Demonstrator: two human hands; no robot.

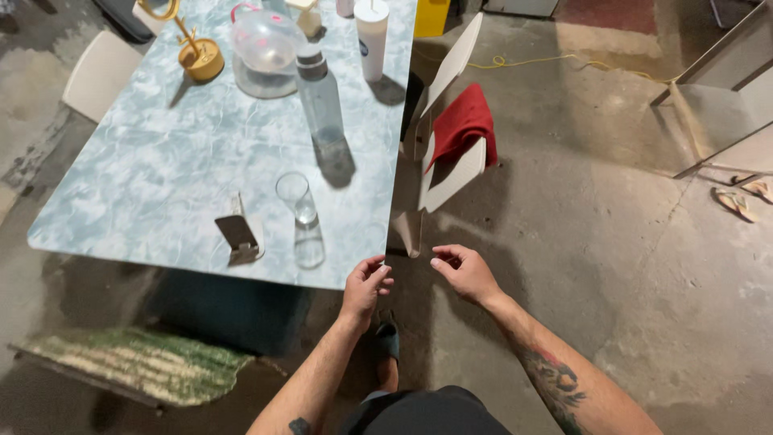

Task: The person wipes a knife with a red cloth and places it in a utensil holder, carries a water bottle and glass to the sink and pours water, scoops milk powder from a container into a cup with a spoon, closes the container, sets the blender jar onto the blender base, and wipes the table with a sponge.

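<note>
- My left hand [366,287] hung at the near corner of the table [185,161], its fingers curled loosely and its fingertips touching or just short of the table edge; it gripped nothing.
- My right hand [465,272] floated just beside it over the concrete floor [612,242], fingers bent narrow with thumb and forefinger close together; whether anything tiny sat between them, I could not tell.
- Nearest my left hand stood an empty clear drinking glass [299,217], upright on the marbled blue-grey tabletop, close to the near edge.
- Just to the left of the glass sat a small folding stand [240,235], leaning back.
- Farther up the table stood a clear water bottle [320,98] with a dark cap, and beyond it a white tumbler [372,36] with a lid.
- A clear domed container [266,47] and a gold-coloured holder [197,55] stood at the far end.
- To the right of the table, a white chair [451,121] carried a red cloth [463,122] draped over it.
- A green shaggy mat [137,362] lay on the floor under the table's near side.
</note>
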